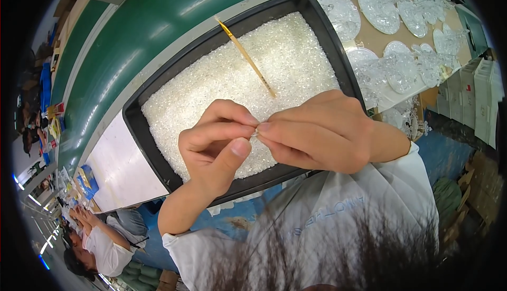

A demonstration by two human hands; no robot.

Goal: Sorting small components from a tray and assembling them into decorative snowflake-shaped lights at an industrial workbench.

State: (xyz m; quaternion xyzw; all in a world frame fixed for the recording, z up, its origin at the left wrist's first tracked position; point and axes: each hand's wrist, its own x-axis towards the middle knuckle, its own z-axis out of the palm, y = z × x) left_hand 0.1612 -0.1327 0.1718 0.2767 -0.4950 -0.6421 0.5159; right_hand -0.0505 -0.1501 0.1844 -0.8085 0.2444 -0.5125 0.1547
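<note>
Overhead, two hands; one black tray (158,87)

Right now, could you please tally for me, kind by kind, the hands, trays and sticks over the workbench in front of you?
Hands, left and right, pinching a tiny clear piece between their fingers: 2
Black tray filled with clear beads: 1
Thin wooden stick lying on the beads: 1
Total: 4

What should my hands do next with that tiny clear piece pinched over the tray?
Probably keep the pinch and ease the piece fully together: the left hand and right hand meet fingertip to fingertip on a tiny clear piece above the black tray of clear beads, so a slip would lose it among them.
</note>
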